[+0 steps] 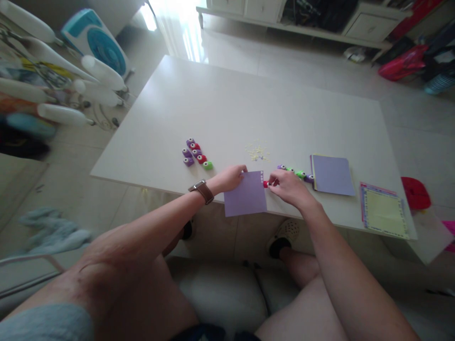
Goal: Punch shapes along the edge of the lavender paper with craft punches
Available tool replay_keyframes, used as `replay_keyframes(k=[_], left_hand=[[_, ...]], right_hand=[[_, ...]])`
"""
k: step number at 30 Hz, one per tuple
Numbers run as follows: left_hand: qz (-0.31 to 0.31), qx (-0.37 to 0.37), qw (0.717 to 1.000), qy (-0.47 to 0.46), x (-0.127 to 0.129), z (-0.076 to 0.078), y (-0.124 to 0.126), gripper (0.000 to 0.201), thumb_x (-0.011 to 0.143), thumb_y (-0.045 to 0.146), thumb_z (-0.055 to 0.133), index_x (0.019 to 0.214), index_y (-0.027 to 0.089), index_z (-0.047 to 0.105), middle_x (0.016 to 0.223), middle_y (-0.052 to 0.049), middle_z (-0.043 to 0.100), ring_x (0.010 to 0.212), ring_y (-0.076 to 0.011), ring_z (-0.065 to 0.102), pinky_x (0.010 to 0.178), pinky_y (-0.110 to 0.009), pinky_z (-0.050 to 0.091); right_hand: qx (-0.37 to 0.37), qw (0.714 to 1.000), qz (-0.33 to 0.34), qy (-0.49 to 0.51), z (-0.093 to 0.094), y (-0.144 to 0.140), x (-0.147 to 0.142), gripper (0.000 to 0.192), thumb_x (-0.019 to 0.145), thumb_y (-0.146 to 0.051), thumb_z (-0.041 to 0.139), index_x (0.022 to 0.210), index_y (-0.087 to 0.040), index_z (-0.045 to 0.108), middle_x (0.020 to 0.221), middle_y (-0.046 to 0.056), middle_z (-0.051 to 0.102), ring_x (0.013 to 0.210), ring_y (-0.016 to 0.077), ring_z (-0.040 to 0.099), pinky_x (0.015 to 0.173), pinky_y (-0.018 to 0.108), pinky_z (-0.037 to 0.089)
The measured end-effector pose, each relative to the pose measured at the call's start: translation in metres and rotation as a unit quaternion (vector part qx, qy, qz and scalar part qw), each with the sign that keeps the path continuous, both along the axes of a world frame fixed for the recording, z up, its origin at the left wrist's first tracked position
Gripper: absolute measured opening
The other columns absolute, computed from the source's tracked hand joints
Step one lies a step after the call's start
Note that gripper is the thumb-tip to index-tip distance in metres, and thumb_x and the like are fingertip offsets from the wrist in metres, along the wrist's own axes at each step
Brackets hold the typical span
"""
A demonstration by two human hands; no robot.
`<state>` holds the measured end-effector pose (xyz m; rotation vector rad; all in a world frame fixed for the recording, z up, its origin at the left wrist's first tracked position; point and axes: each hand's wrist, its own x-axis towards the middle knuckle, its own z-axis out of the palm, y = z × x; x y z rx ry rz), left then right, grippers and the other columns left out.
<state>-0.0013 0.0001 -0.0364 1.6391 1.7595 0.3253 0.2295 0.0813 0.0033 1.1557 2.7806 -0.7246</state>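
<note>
Lower centre of frame: left hand (232,178) pinched the purple sheet's (246,193) upper-left corner at the counter's (227,109) near edge, right hand (289,186) fingers closed on the red punch (265,183) touching the sheet's upper-right edge, nearer than left

We take this for a home living room: pale tiled floor (320,71), low white counter (220,99), a white drawer cabinet (369,23) along the far wall, a blue-and-white fan (97,42) far left, bags (405,61) heaped far right, bright curtained daylight (177,19) beyond.
</note>
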Motion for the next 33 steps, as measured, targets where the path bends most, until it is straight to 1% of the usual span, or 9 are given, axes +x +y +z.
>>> replay_keyframes(k=[6,15,23,27,30,33], left_hand=[[-0.004,0.008,1.0,-0.002,-0.001,-0.004,0.0,0.032,0.097,0.017,0.048,0.124,0.019,0.066,0.114,-0.01,0.075,0.103,-0.0231,0.068,0.089,-0.032,0.053],[-0.01,0.002,1.0,-0.004,0.001,0.001,-0.001,0.032,0.096,0.016,0.049,0.123,0.018,0.066,0.105,-0.008,0.075,0.095,-0.0221,0.068,0.086,-0.032,0.052],[-0.013,0.025,1.0,-0.002,0.004,-0.007,-0.006,0.031,0.097,0.013,0.047,0.122,0.016,0.066,0.102,-0.009,0.074,0.096,-0.0222,0.066,0.084,-0.029,0.048],[-0.015,0.028,0.999,0.004,0.007,-0.012,-0.008,0.029,0.095,0.014,0.054,0.122,0.017,0.065,0.107,-0.008,0.073,0.099,-0.0225,0.065,0.087,-0.029,0.048],[-0.024,0.042,0.999,0.005,0.008,-0.015,-0.008,0.032,0.092,0.016,0.059,0.123,0.018,0.064,0.112,-0.008,0.073,0.103,-0.0238,0.065,0.086,-0.03,0.048],[-0.032,0.044,0.998,0.01,0.009,-0.018,-0.009,0.035,0.088,0.018,0.064,0.123,0.019,0.063,0.112,-0.008,0.072,0.104,-0.0251,0.065,0.086,-0.033,0.049]], right_hand=[[-0.001,1.0,0.005,0.004,-0.002,0.0,0.001,0.01,0.084,-0.009,0.068,0.084,-0.019,0.07,0.087,0.003,0.07,0.078,0.0174,0.062,0.07,0.026,0.042],[-0.002,1.0,0.021,-0.001,-0.006,-0.005,-0.004,0.008,0.086,-0.012,0.07,0.084,-0.02,0.069,0.087,0.003,0.07,0.077,0.0175,0.062,0.068,0.027,0.039],[-0.028,0.999,0.037,0.019,-0.009,-0.009,-0.009,0.009,0.087,-0.009,0.067,0.084,-0.018,0.067,0.088,0.004,0.069,0.077,0.0174,0.06,0.072,0.026,0.04],[-0.045,0.997,0.045,0.032,-0.011,-0.01,-0.01,0.01,0.087,-0.009,0.067,0.082,-0.017,0.067,0.084,0.004,0.067,0.076,0.0171,0.058,0.069,0.026,0.039],[-0.049,0.997,0.049,0.04,-0.013,-0.01,-0.011,0.01,0.087,-0.008,0.067,0.081,-0.017,0.066,0.083,0.003,0.066,0.075,0.0168,0.057,0.069,0.026,0.039],[-0.053,0.996,0.054,0.045,-0.014,-0.009,-0.011,0.01,0.087,-0.009,0.068,0.082,-0.017,0.065,0.083,0.003,0.065,0.076,0.017,0.057,0.07,0.026,0.039]])
